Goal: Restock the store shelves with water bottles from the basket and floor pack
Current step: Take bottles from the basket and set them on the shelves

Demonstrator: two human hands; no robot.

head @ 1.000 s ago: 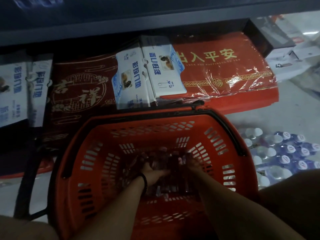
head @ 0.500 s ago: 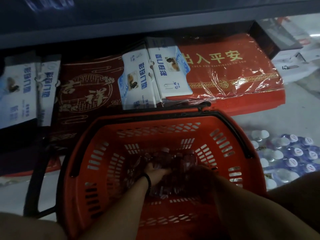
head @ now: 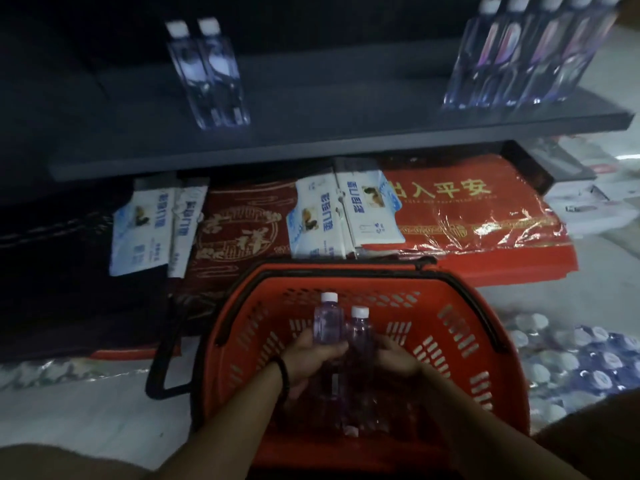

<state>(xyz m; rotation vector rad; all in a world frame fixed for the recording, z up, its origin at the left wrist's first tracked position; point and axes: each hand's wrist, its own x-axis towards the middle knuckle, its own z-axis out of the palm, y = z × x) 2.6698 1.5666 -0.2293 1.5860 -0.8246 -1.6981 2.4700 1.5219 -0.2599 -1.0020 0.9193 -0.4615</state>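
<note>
Over the red shopping basket on the floor, my left hand grips one clear water bottle with a white cap, held upright. My right hand grips a second bottle beside it, the two bottles touching. More bottles lie dark in the basket bottom. A wrapped floor pack of bottles lies right of the basket. On the dark shelf above stand two bottles at the left and a row of several bottles at the right.
Under the shelf lie red doormats in plastic wrap and white-blue packaged items, with more packages further left. The basket's black handle hangs down to its left. White boxes sit at the far right on the pale floor.
Both hands were down among the bottles in the basket; now each has lifted a bottle above the rim. The view has tilted up, showing the shelf and its bottles.
</note>
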